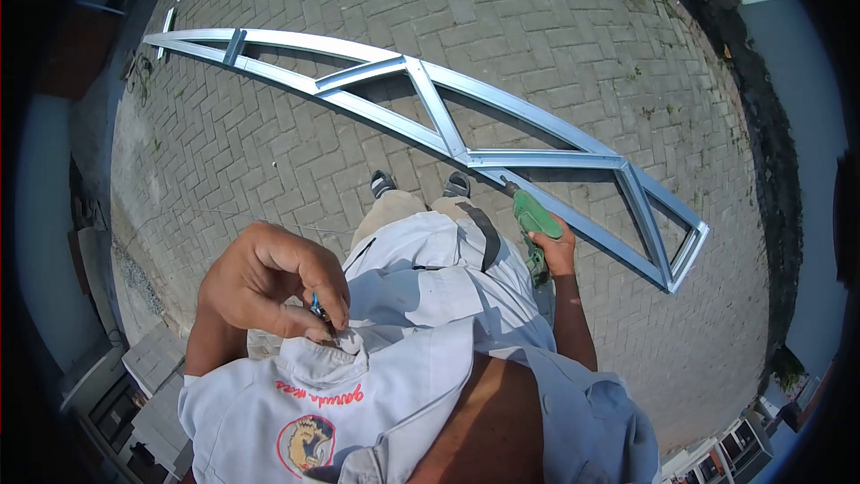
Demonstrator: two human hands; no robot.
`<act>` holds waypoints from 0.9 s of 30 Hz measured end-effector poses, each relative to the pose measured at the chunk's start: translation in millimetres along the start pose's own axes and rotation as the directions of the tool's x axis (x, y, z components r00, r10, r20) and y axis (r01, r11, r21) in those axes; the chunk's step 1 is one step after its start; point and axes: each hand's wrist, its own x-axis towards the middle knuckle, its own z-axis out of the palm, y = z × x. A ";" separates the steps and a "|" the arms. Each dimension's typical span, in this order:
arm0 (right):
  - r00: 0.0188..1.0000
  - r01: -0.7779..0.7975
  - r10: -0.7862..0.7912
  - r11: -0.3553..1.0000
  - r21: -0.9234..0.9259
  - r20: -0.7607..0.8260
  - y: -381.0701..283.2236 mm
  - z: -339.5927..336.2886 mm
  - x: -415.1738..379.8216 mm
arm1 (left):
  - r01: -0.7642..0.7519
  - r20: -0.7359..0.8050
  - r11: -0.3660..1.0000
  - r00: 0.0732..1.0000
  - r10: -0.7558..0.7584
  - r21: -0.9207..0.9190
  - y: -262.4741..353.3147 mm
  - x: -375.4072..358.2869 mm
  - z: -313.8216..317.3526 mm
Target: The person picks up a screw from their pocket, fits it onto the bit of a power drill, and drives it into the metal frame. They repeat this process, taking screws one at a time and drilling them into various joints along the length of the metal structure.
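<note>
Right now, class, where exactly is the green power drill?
In the head view, the green power drill is gripped in the right hand, right of the person's legs, its tip pointing toward the steel truss frame lying on the brick paving.

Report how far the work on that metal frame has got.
Done: the metal frame lies assembled on the brick paving, its cross pieces in place. In hand: the right hand holds a green drill; the left hand pinches a small blue-tipped item at the shirt pocket. What is left cannot be told.
</note>
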 end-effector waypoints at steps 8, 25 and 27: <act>0.997 0.043 -0.048 0.996 0.073 0.061 -53.2 6.7 -16.8 | -0.008 -0.289 0.845 0.941 -0.174 -0.535 -68.8 13.1 -18.1; 0.885 0.360 -0.356 0.932 0.044 0.301 -226.7 34.2 -70.1 | -0.153 -0.513 0.887 0.852 -0.105 -0.436 -146.7 79.2 -85.1; 0.873 0.370 -0.367 0.927 0.053 0.320 -234.8 35.5 -75.1 | -0.141 -0.496 0.891 0.862 -0.103 -0.431 -150.6 79.1 -86.9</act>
